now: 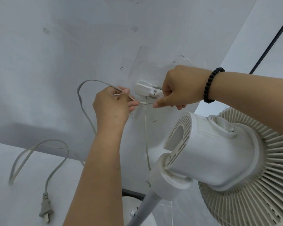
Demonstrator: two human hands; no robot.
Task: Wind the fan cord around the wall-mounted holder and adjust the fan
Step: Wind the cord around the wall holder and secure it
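A white holder [144,90] is fixed to the pale wall at the middle of the view, with a nail in its face. My left hand [113,105] pinches the grey fan cord [87,115] just left of the holder. My right hand [178,88] grips the holder's right end, its thumb pressing the cord beneath it. One strand of cord hangs from the holder down to the white fan [216,154] at the lower right. The rest of the cord loops left and down to the floor, ending in a plug [45,207].
The fan's pole [145,204] and round base [131,209] stand at the bottom centre, close to the wall. A dark vertical strip [271,38] runs down the wall at the upper right. A black bead bracelet [210,85] circles my right wrist.
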